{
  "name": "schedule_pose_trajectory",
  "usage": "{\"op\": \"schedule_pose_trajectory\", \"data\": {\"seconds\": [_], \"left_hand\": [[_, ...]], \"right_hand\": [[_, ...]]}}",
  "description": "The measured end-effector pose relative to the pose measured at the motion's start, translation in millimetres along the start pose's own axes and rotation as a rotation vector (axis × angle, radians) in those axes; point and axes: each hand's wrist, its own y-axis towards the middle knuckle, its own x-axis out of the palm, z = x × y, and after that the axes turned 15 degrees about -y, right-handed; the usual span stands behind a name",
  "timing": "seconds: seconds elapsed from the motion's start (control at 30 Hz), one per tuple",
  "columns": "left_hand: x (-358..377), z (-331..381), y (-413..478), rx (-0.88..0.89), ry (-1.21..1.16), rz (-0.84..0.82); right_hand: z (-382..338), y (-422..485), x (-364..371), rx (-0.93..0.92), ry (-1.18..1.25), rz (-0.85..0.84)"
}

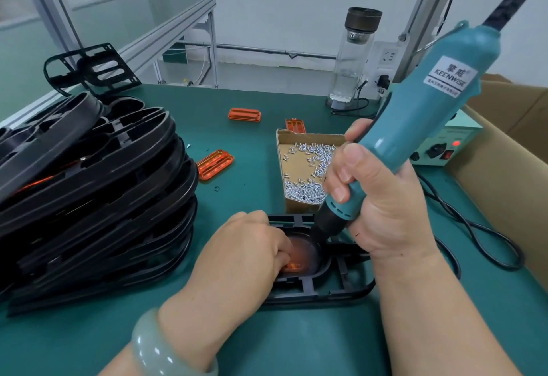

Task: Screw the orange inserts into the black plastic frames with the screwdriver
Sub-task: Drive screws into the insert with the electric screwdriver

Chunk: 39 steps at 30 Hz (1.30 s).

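A black plastic frame (335, 289) lies flat on the green mat in front of me. An orange insert (299, 260) sits in its oval recess, partly hidden by my fingers. My left hand (246, 260) presses down on the insert and frame. My right hand (373, 194) grips a teal electric screwdriver (421, 108), tilted, with its black nose down in the recess at the insert's far end; the bit tip is hidden. Three loose orange inserts lie on the mat: one (215, 164) near the stack, one (244, 114) farther back, one (295, 125) behind the screw box.
A tall stack of black frames (89, 197) fills the left side. An open cardboard box of silver screws (305, 168) stands behind the frame. At the right are a large cardboard carton (510, 168), a power supply unit (444, 144) and black cables (474, 227). A glass bottle (353, 58) stands at the back.
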Motion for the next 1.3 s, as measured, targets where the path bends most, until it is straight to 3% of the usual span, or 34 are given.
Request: {"op": "schedule_pose_trajectory", "data": {"seconds": [0.33, 0.57, 1.3], "left_hand": [[-1.0, 2.3, 0.2, -0.026, 0.014, -0.006], [-0.7, 1.8, 0.9, -0.034, 0.043, -0.013], [-4.9, 5.3, -0.8, -0.041, 0.051, -0.038]], "right_hand": [[5.2, 1.9, -0.9, 0.009, 0.016, 0.032], [2.4, 1.9, 1.7, -0.021, 0.005, -0.036], [0.5, 4.2, -15.2, -0.016, 0.236, 0.195]]}}
